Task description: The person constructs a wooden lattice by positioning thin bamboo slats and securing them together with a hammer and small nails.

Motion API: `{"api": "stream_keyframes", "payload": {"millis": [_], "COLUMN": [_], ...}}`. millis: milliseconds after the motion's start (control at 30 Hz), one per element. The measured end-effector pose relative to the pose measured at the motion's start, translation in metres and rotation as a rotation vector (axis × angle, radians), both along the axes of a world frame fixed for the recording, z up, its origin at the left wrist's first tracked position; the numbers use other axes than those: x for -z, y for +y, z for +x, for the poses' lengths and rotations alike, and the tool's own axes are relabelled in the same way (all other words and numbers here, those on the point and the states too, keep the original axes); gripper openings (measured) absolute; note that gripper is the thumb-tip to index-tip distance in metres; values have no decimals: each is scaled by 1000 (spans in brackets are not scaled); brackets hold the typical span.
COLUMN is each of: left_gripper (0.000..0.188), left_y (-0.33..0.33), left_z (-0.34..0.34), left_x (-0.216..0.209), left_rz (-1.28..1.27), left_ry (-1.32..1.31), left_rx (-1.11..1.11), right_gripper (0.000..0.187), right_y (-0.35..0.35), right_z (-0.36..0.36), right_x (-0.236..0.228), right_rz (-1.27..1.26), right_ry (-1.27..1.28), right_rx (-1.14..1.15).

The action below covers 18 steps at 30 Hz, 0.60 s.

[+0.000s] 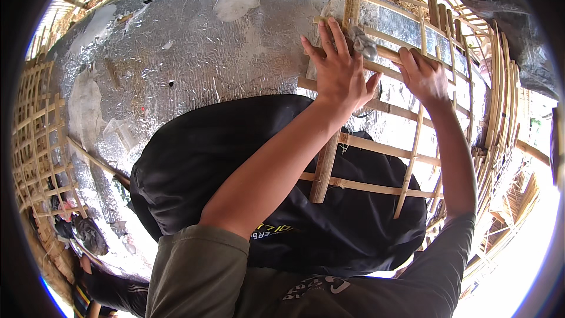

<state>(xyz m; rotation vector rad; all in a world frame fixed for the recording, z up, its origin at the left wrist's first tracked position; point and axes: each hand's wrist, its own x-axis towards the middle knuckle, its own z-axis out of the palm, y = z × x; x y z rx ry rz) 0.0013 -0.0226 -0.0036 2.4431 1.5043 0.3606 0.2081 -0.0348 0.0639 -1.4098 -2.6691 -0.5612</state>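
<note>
A bamboo lattice (335,141) of thin slats, tied across a thicker pole, lies over a silver foil sheet and a black bag. My left hand (341,79) rests on its upper part, fingers spread and stretched across the slats beside the pole. To the right, my right hand (428,76) is closed round the wooden handle of a hammer-like tool (385,54). The tool's lumpy grey head (363,43) lies against the lattice, just right of my left fingers. My left hand's palm side is hidden.
The black bag (206,147) bulges close to my body over the shiny foil sheet (176,65). Woven bamboo panels (35,135) stand at left, and bundled bamboo strips (500,100) at right. Dark plastic sheeting (494,0) hangs upper right. Another person's dark sleeve (118,294) shows lower left.
</note>
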Motion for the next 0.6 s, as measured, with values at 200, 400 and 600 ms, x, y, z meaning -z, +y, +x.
{"api": "stream_keyframes", "payload": {"millis": [200, 400, 600], "left_gripper": [87, 86, 83], "left_y": [-1, -1, 0], "left_z": [1, -1, -1], "left_x": [0, 1, -1], "left_rz": [15, -6, -9], "left_ry": [-11, -14, 7], "left_rx": [-9, -2, -2], "right_gripper": [14, 15, 22], "right_y": [5, 14, -2], "right_z": [-12, -9, -13], "right_x": [-6, 4, -11], "right_rz": [79, -93, 28], "right_ry": [128, -50, 139], "right_rx": [-7, 194, -47]}}
